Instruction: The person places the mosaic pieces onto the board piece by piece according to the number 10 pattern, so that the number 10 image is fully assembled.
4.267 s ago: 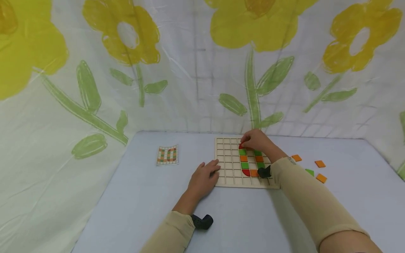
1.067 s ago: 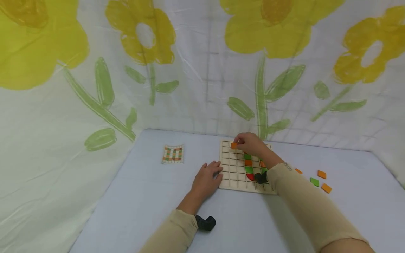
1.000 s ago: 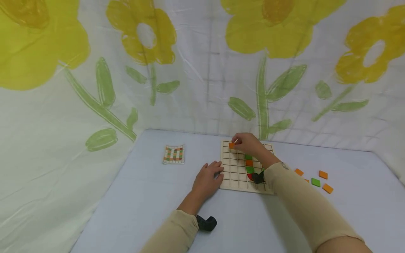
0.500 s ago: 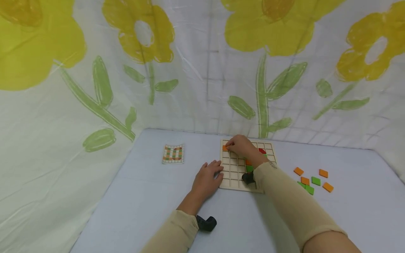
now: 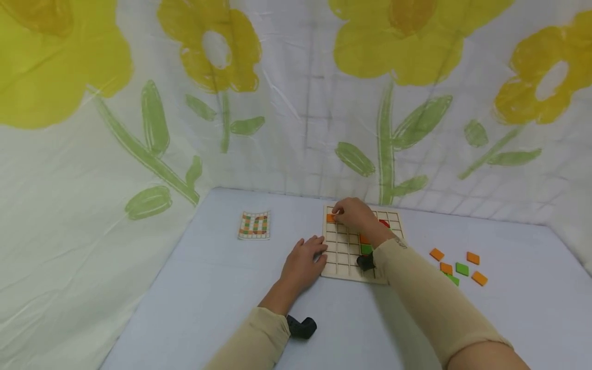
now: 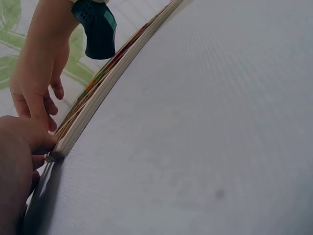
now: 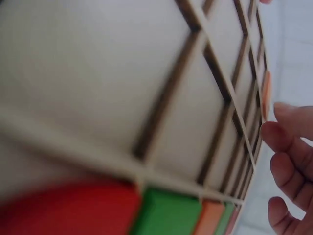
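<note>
An orange square tile lies in a left-column cell of the pale wooden grid board, one row below the top. My right hand is at its right edge, fingertips bent close against it; in the right wrist view the orange tile sits just beside the index fingertip. No tile shows between thumb and index finger there. My left hand lies with spread fingers at the board's left edge. Partly covered by my right forearm are red, green and orange tiles, such as a green tile, set in the board.
Several loose orange and green tiles lie right of the board, among them a green tile and an orange tile. A small pattern card lies to the left. A flowered curtain hangs behind the white table.
My right hand let go of a red piece at the upper tiles, brought an orange tile leftward and set it in the left column. My left hand has stayed at the board's edge.
</note>
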Tool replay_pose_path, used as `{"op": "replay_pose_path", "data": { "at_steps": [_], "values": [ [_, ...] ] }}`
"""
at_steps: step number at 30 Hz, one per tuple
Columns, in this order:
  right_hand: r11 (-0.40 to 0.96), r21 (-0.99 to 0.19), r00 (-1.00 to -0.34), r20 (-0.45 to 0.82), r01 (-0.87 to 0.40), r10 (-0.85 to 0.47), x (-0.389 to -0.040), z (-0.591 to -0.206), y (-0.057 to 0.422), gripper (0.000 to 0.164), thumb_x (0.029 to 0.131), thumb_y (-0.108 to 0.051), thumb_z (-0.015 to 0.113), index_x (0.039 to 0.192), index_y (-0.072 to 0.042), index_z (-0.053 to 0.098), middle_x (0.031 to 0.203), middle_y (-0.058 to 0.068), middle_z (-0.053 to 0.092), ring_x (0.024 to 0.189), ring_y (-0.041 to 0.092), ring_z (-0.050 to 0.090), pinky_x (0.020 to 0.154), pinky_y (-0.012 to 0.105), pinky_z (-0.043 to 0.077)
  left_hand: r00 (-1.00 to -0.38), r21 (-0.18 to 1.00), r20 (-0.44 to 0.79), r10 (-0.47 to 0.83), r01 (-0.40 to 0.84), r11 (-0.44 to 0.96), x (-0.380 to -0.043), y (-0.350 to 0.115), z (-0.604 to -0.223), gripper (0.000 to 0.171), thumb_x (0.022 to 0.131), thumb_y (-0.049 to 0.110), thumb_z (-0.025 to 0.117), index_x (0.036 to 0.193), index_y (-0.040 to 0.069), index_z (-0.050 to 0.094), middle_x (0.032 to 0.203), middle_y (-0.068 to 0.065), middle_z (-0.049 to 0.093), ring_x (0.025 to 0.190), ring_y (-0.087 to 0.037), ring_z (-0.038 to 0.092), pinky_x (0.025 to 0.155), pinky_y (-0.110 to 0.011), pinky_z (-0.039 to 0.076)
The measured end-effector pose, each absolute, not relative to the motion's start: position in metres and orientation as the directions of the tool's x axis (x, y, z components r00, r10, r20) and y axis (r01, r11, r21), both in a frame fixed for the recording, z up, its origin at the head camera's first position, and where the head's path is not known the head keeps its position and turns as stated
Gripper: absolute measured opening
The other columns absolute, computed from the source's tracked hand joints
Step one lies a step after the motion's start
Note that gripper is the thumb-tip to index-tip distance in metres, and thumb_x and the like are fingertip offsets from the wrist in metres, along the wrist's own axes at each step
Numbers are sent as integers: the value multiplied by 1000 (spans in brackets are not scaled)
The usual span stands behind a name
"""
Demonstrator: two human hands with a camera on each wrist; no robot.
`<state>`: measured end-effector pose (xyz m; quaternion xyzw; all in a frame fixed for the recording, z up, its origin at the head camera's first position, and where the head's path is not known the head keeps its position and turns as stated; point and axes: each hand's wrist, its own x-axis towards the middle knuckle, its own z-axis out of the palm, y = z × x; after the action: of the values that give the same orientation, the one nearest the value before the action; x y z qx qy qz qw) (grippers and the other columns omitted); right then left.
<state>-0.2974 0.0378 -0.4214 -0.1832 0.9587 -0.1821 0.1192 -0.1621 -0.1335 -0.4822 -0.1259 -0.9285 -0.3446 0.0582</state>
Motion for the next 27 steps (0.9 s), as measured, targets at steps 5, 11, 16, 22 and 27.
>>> {"op": "replay_pose_path", "data": {
  "at_steps": [5,11,16,22,27],
  "values": [
    [838,-466,-912,-138,-284,-386,-295,-411,65,26,99,-23,59,120,-10,69,118,13,67,96,26,65,81,42,56,-964,628,183,192,265,732,-162,-130,-481,30,97,24,62,123,13,70,144,1,56,138,-17,47,122,-41,29],
    [846,-461,-911,-166,-267,-378,-294,-408,119,35,99,-29,58,127,-9,65,120,14,66,106,29,63,88,47,54,-965,636,198,174,261,726,-162,-132,-484,29,96,22,63,121,12,71,142,0,57,137,-17,48,121,-41,30],
    [882,-408,-911,-224,-237,-348,-287,-403,158,48,99,-38,57,134,-6,59,123,20,64,111,36,60,90,52,53,-960,625,227,163,272,731,-166,-138,-486,28,95,21,64,120,13,71,141,-1,59,136,-18,50,120,-43,31],
    [914,-370,-916,-284,-169,-284,-275,-405,191,68,99,-56,46,140,-3,51,129,26,59,114,40,60,90,55,52,-960,626,243,142,267,733,-165,-146,-489,27,95,21,64,119,12,71,139,-2,60,134,-19,51,119,-44,33],
    [917,-390,-918,-327,-86,-226,-264,-404,204,91,93,-75,30,146,-2,42,122,21,65,100,30,66,93,59,49,-963,637,237,127,252,728,-163,-151,-489,27,95,21,64,120,12,71,140,-1,59,135,-18,51,120,-43,32]
  ]
}}
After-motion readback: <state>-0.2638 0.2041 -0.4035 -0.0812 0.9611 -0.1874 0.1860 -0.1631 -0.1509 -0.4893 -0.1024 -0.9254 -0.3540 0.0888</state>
